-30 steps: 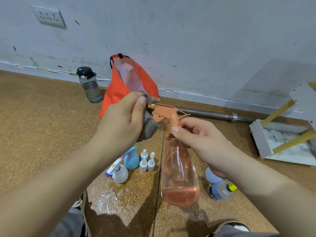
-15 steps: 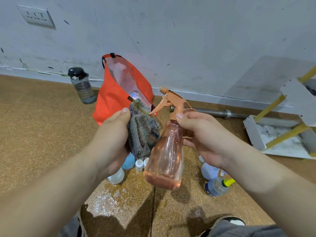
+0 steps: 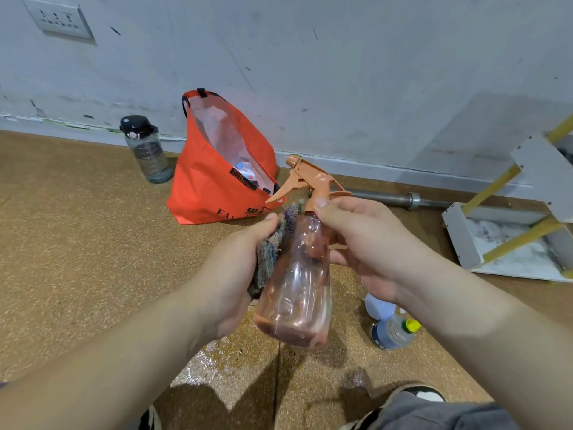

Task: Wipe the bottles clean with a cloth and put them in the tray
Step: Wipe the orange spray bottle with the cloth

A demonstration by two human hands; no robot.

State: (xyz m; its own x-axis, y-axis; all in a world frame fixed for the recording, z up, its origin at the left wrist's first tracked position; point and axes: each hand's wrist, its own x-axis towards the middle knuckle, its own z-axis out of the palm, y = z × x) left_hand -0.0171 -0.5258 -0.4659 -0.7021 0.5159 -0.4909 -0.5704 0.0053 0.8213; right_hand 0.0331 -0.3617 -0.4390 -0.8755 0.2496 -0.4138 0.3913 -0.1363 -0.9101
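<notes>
A clear pink spray bottle [image 3: 294, 293] with an orange trigger head hangs in the air in front of me, tilted slightly. My right hand [image 3: 369, 252] grips its neck just under the trigger. My left hand [image 3: 229, 274] holds a grey-blue cloth [image 3: 273, 249] and presses it against the bottle's left side. On the floor below my right hand lie a pale blue bottle [image 3: 378, 305] and a clear bottle with a yellow cap [image 3: 393, 333]. A white tray [image 3: 508, 243] with yellow bars sits at the right by the wall.
An open orange bag [image 3: 217, 181] stands by the wall, with a dark-capped water bottle [image 3: 148, 153] to its left. A metal bar [image 3: 397, 198] lies along the wall. The floor is wet below the bottle. My shoe [image 3: 424, 394] is at the bottom right.
The spray bottle has swung more upright and the cloth has closed in against its left side. The small bottles on the floor are now hidden behind my left hand.
</notes>
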